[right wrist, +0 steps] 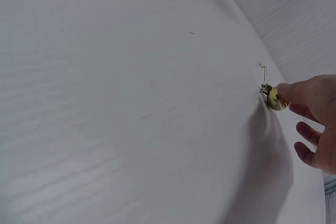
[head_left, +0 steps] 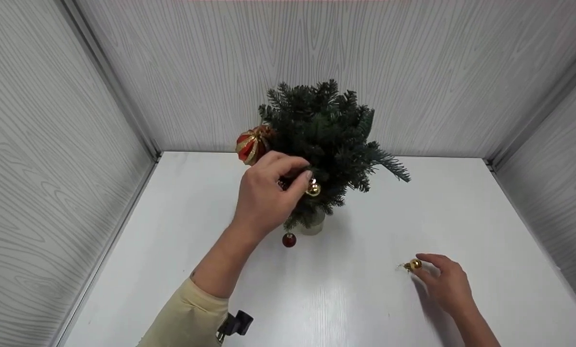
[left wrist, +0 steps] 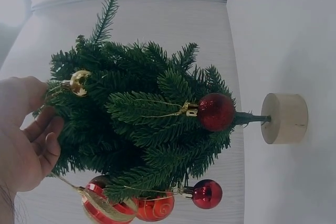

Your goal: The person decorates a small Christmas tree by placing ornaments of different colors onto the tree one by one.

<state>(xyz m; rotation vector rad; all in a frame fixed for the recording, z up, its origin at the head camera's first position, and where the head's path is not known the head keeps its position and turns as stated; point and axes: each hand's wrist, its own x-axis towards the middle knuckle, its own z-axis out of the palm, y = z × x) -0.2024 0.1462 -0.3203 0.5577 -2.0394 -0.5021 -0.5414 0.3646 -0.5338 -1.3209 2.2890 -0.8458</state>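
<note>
My left hand (head_left: pixel 271 190) is at the front of a small Christmas tree (head_left: pixel 324 125), thumb and forefinger pinching the cord of a gold bauble (left wrist: pixel 80 83). That bauble hangs against the upper branches. Lower right over the table, my right hand (head_left: pixel 446 284) pinches a second gold bauble (right wrist: pixel 276 98) between thumb and forefinger, its other fingers loosely bent. A thin hanging loop sticks out from this bauble's cap. Dark red baubles (left wrist: pixel 216 112) hang from the lower branches. A striped red and gold ornament (head_left: pixel 252 145) hangs on the tree's left side.
The tree stands on a round pale wooden base (left wrist: pixel 284 118) on a white table (head_left: pixel 365 289). Close behind it rises a grey wood-grain panel (head_left: pixel 196 72), with more panels on both sides. A smaller orange-red ball (left wrist: pixel 156 206) hangs beside the striped ornament.
</note>
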